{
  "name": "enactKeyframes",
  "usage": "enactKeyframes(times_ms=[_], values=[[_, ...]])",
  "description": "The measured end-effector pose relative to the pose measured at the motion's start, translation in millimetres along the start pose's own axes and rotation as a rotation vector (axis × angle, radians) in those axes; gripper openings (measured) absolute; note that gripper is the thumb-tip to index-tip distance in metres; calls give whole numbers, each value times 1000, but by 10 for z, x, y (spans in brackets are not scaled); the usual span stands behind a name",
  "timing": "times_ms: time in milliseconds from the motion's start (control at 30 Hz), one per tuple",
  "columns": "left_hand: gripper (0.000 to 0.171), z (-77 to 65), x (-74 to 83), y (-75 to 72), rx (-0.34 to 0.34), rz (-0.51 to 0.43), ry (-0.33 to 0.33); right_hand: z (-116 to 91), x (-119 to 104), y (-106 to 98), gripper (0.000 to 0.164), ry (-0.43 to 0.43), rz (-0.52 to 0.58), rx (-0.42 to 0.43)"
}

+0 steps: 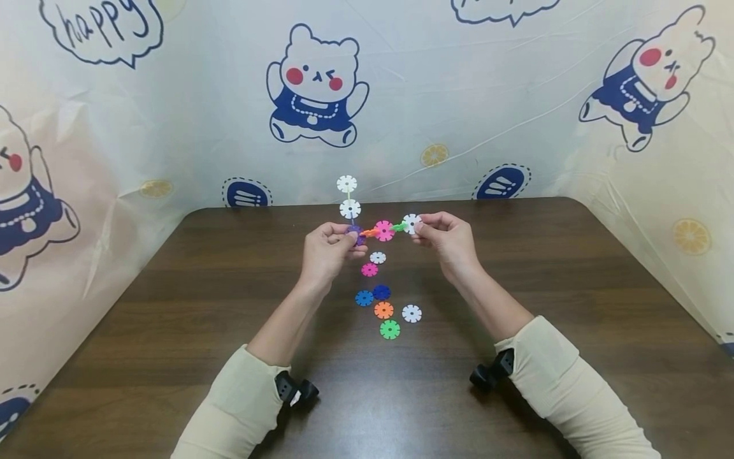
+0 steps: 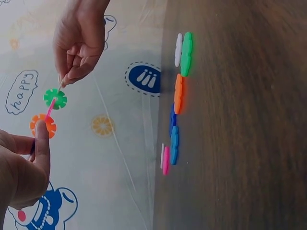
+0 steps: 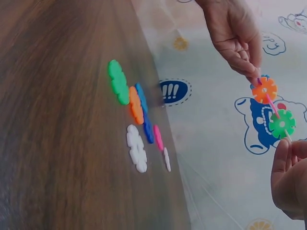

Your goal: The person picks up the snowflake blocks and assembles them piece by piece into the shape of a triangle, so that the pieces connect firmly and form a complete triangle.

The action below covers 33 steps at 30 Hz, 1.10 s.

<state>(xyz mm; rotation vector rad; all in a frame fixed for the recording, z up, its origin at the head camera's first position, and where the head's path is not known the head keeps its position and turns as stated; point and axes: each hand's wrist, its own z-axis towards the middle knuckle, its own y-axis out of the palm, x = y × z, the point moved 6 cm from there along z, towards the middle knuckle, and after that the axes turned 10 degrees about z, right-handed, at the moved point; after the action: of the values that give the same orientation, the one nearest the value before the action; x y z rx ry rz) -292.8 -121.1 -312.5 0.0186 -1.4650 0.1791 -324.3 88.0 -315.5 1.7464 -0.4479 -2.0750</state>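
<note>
A string of interlocking snowflake discs hangs between both hands above the table. My left hand [image 1: 328, 254] pinches the purple disc [image 1: 356, 235] between thumb and fingers. Upward from it stand two white discs [image 1: 350, 208] in a column. To the right of the purple disc follow an orange disc [image 2: 43, 125], seen nearly edge-on from the head, a pink disc [image 1: 384, 231] and a green disc [image 3: 282, 124]. At the right end my right hand [image 1: 452, 245] pinches a white disc [image 1: 411, 224] joined to the green one. Fingers partly cover both end discs.
Loose discs lie on the brown table [image 1: 201, 306] below the hands: white [image 1: 378, 257], pink [image 1: 369, 269], light blue [image 1: 364, 298], dark blue [image 1: 381, 292], orange [image 1: 383, 310], green [image 1: 390, 329] and another white [image 1: 411, 313]. A printed curtain [image 1: 401, 95] hangs behind the table.
</note>
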Motion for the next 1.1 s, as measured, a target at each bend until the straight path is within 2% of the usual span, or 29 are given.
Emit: enactKeyframes(times_ms=[167, 367, 500, 600, 800, 967, 1100], values=[[18, -7, 18, -22, -6, 20, -16, -1, -2, 13, 8, 19, -6, -32], [20, 5, 19, -73, -16, 38, -38, 15, 26, -4, 2, 100, -64, -110], [21, 9, 12, -101, -18, 42, -40, 14, 69, -41, 10, 160, -139, -146], [19, 15, 15, -125, -11, 31, -34, -7, 131, -84, 14, 219, -227, -174], [20, 22, 53, -180, 11, 2, -23, -58, 293, -198, 22, 344, -475, -274], [20, 21, 68, -229, 22, 11, -42, -128, 413, -258, 31, 425, -660, -415], [21, 19, 70, -254, 23, 25, -49, -228, 504, -260, 28, 444, -785, -567]])
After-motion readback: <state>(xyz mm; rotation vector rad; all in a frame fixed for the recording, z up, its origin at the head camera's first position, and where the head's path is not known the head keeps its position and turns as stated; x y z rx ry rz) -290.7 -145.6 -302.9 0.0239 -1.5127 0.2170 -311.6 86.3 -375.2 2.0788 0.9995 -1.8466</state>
